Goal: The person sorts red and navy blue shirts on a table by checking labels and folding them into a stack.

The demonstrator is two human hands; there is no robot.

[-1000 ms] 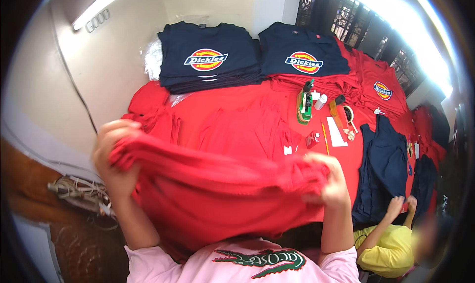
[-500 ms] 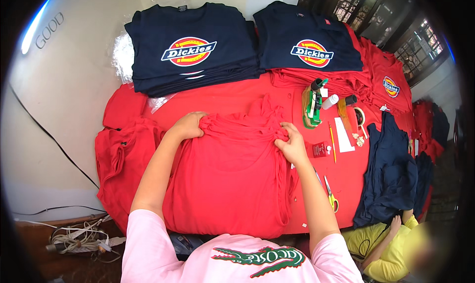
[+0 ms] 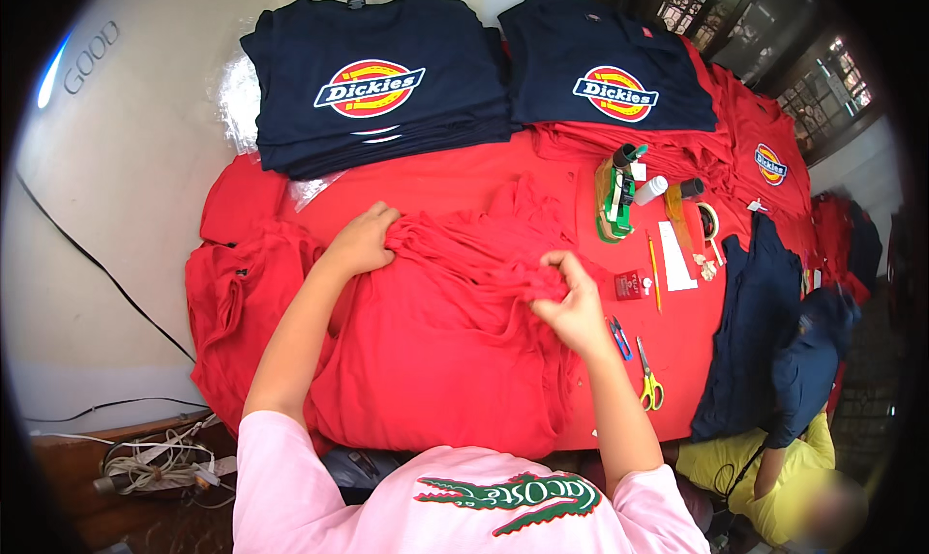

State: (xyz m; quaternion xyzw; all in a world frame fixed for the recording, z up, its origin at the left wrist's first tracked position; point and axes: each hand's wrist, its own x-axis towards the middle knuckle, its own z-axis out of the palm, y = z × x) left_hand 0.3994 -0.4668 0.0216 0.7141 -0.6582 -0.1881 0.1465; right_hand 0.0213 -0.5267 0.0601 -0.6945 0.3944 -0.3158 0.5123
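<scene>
Right hand [image 3: 571, 307] shifted inward, pinching bunched red shirt [image 3: 455, 331]; left hand [image 3: 363, 239] gripping shirt's gathered edge on bench [image 3: 677, 341].

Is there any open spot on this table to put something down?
One flat stretch of red cloth lies between the navy shirt stacks and the bunched red shirt both hands hold. Right of it is crowded: tape dispenser, scissors, pencil.

Your left hand [image 3: 363, 239] and right hand [image 3: 571, 307] bunch the red shirt [image 3: 445, 341] on the tabletop [image 3: 677, 346], yellow-handled scissors [image 3: 646, 380] just beside your right wrist.
</scene>
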